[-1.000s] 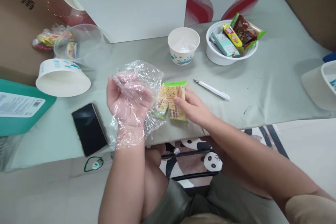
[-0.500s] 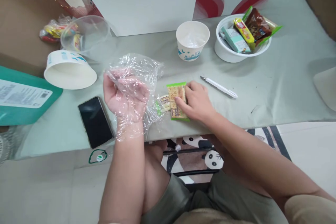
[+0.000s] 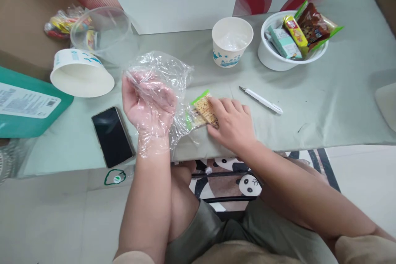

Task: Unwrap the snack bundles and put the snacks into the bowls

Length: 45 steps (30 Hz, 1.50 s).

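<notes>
A clear plastic bag surrounds my left hand, which is raised palm up with its fingers curled and the film crinkled down past the wrist. My right hand grips a small cracker packet with green ends, thumb on the near side and fingers over the far side. Under it lies a second green-ended packet, partly hidden. The top packet is tilted across the lower one, close to the right side of the bag.
A white pen lies right of my right hand. Behind stand a paper cup and a white bowl of snacks. On the left are a phone, a tipped paper cup, a clear tub and a green package.
My right hand has closed further over the top cracker packet and turned it, its top end now leaning left. My left hand stays inside the bag. The camera view has shifted slightly.
</notes>
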Each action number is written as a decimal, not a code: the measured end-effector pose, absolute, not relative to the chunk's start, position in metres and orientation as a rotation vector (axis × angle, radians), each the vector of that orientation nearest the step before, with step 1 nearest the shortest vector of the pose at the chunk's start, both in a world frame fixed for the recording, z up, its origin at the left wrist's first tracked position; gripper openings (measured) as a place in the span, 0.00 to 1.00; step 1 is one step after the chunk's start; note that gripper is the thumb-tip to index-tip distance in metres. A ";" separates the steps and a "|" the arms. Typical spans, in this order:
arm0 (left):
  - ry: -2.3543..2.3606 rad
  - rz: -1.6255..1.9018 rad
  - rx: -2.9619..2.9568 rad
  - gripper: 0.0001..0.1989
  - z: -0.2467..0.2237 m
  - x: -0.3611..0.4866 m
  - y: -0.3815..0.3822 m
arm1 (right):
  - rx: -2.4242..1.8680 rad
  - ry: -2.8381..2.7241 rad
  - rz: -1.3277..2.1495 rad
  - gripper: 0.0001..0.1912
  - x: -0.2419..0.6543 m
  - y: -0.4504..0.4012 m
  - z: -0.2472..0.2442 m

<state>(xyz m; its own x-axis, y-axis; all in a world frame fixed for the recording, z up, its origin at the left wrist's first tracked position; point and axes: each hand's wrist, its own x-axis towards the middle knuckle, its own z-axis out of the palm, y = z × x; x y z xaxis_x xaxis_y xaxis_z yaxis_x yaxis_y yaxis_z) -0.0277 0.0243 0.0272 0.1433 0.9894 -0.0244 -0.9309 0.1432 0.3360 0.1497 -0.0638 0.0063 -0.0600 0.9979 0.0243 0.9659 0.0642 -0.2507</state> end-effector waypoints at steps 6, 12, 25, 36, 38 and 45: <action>0.434 1.542 0.345 0.11 0.026 -0.038 0.026 | -1.710 -2.344 0.245 0.31 0.170 -0.050 0.001; 0.297 1.453 0.295 0.12 0.024 -0.038 0.026 | -1.672 -2.480 0.326 0.28 0.170 -0.041 0.000; 0.299 1.453 0.189 0.11 0.033 -0.030 0.027 | -2.092 -1.612 -0.031 0.31 0.274 -0.045 0.057; 0.463 1.477 0.280 0.13 0.032 -0.027 0.028 | -2.148 -1.802 -0.182 0.16 0.366 0.051 0.047; 0.507 1.501 0.278 0.15 0.033 -0.026 0.028 | -2.038 -1.868 -0.243 0.17 0.372 0.051 0.038; 0.513 1.461 0.357 0.15 0.029 -0.027 0.027 | -2.178 -1.851 -0.166 0.13 0.371 0.084 0.036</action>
<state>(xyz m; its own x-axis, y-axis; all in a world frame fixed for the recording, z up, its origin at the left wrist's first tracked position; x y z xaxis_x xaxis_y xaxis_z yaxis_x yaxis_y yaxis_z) -0.0266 0.0265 0.0293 0.0327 0.9931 -0.1124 -0.8454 0.0875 0.5268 0.3705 0.0842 0.0359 0.1737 0.9488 0.2638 0.9806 -0.1419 -0.1355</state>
